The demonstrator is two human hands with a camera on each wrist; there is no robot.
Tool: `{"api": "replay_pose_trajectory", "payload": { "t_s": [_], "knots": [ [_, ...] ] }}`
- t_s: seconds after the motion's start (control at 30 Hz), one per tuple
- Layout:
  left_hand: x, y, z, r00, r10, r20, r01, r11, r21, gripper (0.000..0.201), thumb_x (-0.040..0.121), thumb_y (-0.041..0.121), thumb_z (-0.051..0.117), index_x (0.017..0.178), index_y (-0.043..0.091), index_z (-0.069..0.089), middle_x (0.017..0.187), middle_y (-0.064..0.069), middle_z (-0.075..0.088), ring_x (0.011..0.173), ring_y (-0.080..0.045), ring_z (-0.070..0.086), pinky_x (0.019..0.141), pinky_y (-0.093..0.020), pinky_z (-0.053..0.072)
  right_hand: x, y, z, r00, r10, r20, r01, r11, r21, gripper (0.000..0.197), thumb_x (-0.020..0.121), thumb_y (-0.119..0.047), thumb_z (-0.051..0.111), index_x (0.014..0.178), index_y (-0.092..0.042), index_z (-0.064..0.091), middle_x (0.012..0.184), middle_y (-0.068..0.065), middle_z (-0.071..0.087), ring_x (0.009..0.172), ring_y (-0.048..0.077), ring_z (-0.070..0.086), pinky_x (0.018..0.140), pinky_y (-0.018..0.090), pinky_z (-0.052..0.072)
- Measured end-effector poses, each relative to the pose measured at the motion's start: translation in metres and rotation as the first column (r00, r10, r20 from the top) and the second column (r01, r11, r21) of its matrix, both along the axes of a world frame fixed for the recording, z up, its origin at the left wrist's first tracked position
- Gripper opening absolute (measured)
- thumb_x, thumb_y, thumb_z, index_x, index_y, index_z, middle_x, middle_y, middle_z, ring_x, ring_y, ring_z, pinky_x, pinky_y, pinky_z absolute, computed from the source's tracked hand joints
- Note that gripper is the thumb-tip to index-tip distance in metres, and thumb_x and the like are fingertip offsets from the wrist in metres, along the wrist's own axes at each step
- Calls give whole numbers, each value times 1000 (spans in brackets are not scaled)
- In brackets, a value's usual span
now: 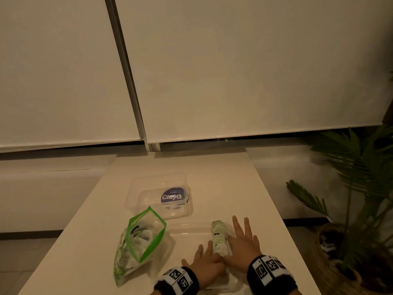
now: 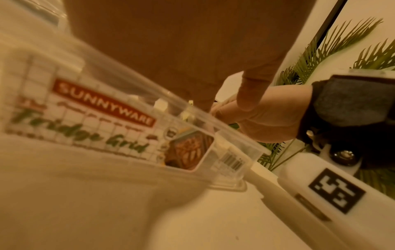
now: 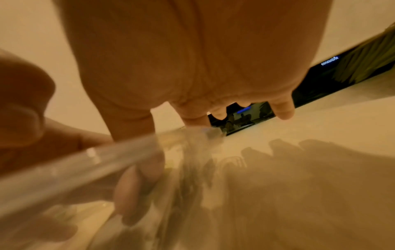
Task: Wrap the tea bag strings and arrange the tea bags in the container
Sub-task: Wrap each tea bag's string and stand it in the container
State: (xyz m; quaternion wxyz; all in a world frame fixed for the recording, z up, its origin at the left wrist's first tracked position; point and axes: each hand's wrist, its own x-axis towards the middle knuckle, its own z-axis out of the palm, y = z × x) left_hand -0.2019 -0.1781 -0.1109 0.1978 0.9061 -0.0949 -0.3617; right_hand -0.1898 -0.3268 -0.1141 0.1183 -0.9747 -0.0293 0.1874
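desk [image 1: 223, 177]: smooth, pale, matt with a faint sheen
container [image 2: 233, 162]: clear, glossy hard plastic with a printed paper label
lid [image 1: 148, 194]: clear glossy plastic with a round blue sticker
zip bag [image 1: 140, 237]: thin, crinkled clear plastic film with a green plastic edge
tea bags [image 1: 219, 237]: soft, matt white paper-like fabric with green tags
wristbands [image 1: 271, 273]: dark matt cloth bearing white plastic blocks

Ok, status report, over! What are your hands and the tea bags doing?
Both hands open: left hand and right hand flank the tea bag row in the clear container. Zip bag still holds more. Nothing blocking.
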Motion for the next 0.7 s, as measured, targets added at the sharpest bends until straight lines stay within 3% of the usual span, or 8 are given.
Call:
{"api": "replay_pose_trajectory", "payload": {
  "t_s": [0.2,0.37,0.47,0.5,0.57,0.67,0.7],
  "knots": [
    [3,-2,-1,1000,17,7,-17,1000,-20,66,90,42,39,150,45,14,161,14,-13,149,-26,-15,106,-72,-9,5,2,-16,999,-46,-24,47,996,79,85,80,-63,46,152,-42,6,154,-5,-37,141,32,-35,115,60,3],
    [4,-2,-3,999,36,19,-35,999,-38,71,87,41,41,151,45,10,161,14,-12,149,-25,-15,105,-72,-10,6,2,-15,997,-37,-60,44,993,112,86,81,-67,45,152,-45,0,153,-5,-39,141,31,-34,115,60,2],
    [2,-2,-3,999,38,33,-36,998,-56,68,88,42,41,150,48,12,161,14,-12,149,-25,-14,105,-72,-10,5,0,-15,998,-42,-56,49,992,118,83,81,-64,47,152,-45,8,154,-7,-37,142,31,-33,116,59,4],
    [2,-1,-2,999,44,29,-43,997,-63,61,88,41,41,147,47,23,162,13,-11,149,-25,-14,106,-71,-9,4,-1,-13,998,-51,-45,56,992,114,81,81,-60,49,152,-42,14,155,-6,-34,143,31,-31,116,58,5],
    [-1,1,3,996,84,33,-80,992,-93,41,86,42,39,126,38,47,163,8,-5,149,-24,-11,110,-68,-4,3,-4,-4,994,-107,7,105,985,134,74,84,-53,51,151,-34,27,160,-6,-23,145,29,-25,118,53,7],
    [-8,21,16,971,176,159,-126,951,-281,46,73,52,34,104,25,53,159,-1,22,150,-20,3,119,-48,9,2,-1,18,956,-233,177,186,951,246,53,90,-42,52,140,-29,45,161,-5,12,149,23,-4,117,41,17],
    [-11,30,22,946,236,222,-134,908,-397,36,71,50,39,96,28,54,151,6,33,147,-16,15,117,-37,18,2,3,26,933,-261,247,179,933,312,43,90,-36,53,133,-28,52,155,-5,26,147,21,9,115,37,23]
  ]
}}
